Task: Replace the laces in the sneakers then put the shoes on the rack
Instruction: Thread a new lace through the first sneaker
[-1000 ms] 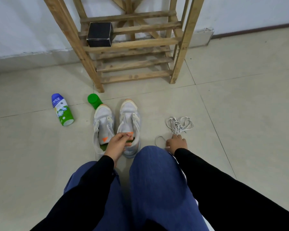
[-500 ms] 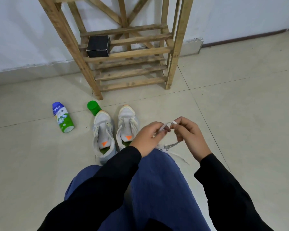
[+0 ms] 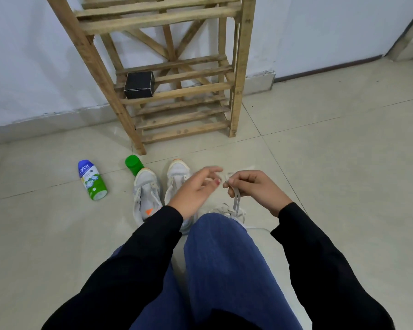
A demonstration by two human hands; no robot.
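A person sits on a pale tiled floor (image 3: 320,163), seen from above by a head-worn camera, with black sleeves and a blue-trousered knee (image 3: 219,234) filling the lower part of the view.

The right hand (image 3: 255,189) is curled, pinching a white shoelace (image 3: 236,202) between thumb and fingers. From that grip the shoelace hangs down to a loose tangle on the floor just beyond the knee.

The left hand (image 3: 193,191) is raised close beside the right, its fingers loose and spread. They are blurred, and nothing is plainly gripped in them.

A pair of white sneakers (image 3: 146,189) with orange trim stands side by side on the floor in front of the person, toes pointing away, partly hidden behind the left hand and sleeve.

Beyond the sneakers a wooden rack (image 3: 177,91) with slatted shelves stands against a white wall. A small black box (image 3: 139,85) sits at the left end of one of its lower shelves.

To the left of the sneakers, a green and white bottle (image 3: 92,181) with a blue top lies on its side. A green-capped container (image 3: 134,164) touches the toe of the nearest sneaker.
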